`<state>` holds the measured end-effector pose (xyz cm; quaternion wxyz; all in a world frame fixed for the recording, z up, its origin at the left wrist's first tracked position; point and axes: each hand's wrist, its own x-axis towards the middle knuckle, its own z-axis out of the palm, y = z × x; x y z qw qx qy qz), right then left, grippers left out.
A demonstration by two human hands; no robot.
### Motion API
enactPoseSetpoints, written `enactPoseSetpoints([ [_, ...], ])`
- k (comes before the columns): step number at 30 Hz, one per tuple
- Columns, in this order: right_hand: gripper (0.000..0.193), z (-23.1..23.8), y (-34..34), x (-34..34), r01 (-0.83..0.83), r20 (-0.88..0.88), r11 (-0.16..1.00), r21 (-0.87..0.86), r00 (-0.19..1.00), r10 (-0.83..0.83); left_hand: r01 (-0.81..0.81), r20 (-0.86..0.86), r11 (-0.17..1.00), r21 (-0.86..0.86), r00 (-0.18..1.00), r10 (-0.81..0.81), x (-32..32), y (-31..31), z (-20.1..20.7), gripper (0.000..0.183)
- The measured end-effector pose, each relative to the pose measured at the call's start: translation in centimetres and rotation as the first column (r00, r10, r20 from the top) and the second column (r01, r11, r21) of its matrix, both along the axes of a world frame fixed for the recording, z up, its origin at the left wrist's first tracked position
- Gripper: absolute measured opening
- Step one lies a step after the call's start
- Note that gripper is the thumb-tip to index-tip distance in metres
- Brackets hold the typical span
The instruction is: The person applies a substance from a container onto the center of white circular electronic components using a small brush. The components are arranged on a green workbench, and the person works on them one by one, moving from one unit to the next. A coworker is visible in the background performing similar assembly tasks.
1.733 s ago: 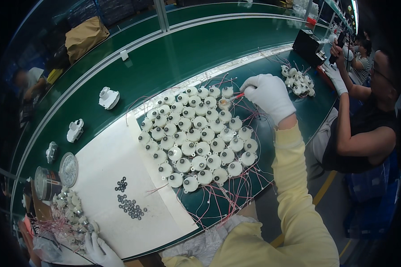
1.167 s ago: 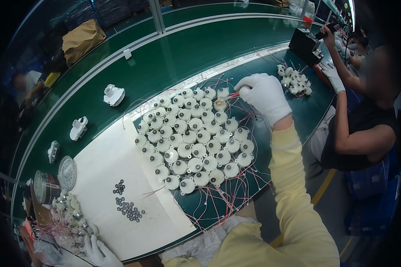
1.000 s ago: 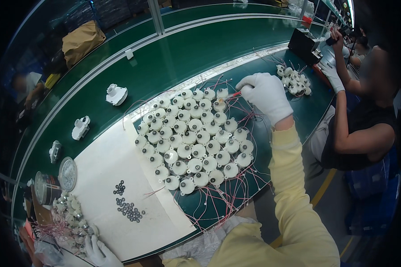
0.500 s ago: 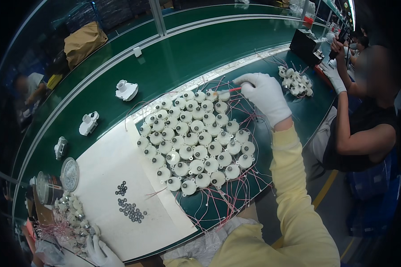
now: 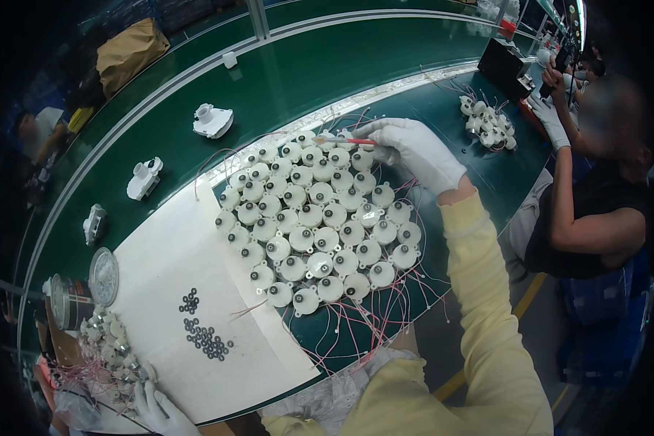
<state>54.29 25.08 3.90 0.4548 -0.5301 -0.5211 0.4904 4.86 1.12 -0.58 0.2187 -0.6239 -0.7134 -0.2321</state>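
My right hand (image 5: 410, 151), in a white glove, is closed round a thin brush (image 5: 359, 141) with a red handle. The brush's pale tip points left, over the far row of small round white motors (image 5: 320, 264). These motors sit closely packed, most with a dark piece at the centre, and their pink and white wires trail off the sides. At the lower left edge my left hand (image 5: 163, 416), also gloved, has its fingers stretched out beside a heap of white parts (image 5: 109, 338). Nothing shows in it; part of it is cut off.
Small dark rings (image 5: 209, 341) lie on white paper (image 5: 152, 291). A round tub (image 5: 69, 301) and its clear lid (image 5: 104, 276) stand at left. White housings (image 5: 213, 120) rest on the green belt (image 5: 298, 80). Another motor cluster (image 5: 487, 125) and a co-worker (image 5: 596, 189) are at right.
My right hand has moved left with the brush, whose tip now lies further left over the far row of motors. The whole view has shifted slightly.
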Motion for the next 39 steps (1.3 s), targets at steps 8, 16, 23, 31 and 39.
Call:
enactPoseSetpoints([
  [8,0.027,-0.2,0.2,-1.3,0.031,-0.006,0.999,0.026,1.000,-0.030,-0.008,-0.046,1.000,0.015,0.999,0.008,1.0,0.2,0.8,0.015],
  [16,0.024,1.8,-1.2,-0.6,0.194,0.546,0.893,0.406,0.732,-0.407,-0.066,0.080,0.996,-0.056,0.994,0.070,-3.1,-1.4,-2.7,0.025],
  [23,0.024,2.4,-1.6,-0.8,0.252,0.165,0.841,0.480,0.915,-0.368,0.034,-0.043,0.998,0.047,0.999,-0.032,1.1,0.3,1.1,0.016],
  [31,0.021,1.8,-1.4,-0.1,0.390,-0.402,0.813,0.432,0.890,-0.213,0.019,-0.023,0.998,0.055,1.000,-0.018,1.3,0.1,1.2,0.016],
  [39,0.038,2.1,-1.0,-0.8,0.396,-0.321,0.811,0.431,0.907,-0.272,0.028,-0.010,0.997,0.076,1.000,-0.027,1.2,0.3,2.1,0.015],
])
